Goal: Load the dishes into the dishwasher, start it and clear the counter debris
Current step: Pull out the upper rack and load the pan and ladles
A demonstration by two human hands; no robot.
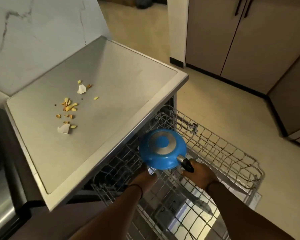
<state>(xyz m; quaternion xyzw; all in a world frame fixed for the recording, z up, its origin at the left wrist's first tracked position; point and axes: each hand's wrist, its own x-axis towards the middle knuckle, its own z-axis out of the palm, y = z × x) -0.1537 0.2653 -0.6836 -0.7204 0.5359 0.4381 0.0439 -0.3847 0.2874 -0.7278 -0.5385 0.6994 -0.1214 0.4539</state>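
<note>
Over the pulled-out grey wire dishwasher rack, a round blue metal saucepan sits upside down. The right hand grips its black handle; the left hand steadies its rim from below. If set crooked on the tines, the pan could tip or slide off the rack.

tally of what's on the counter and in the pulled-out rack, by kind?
Blue pan, upside down over the rack, right hand on its handle: 1
White eggshell pieces on the counter: 2
Yellow-orange shell scraps: about 20, too small to count exactly
Total: about 23
</note>
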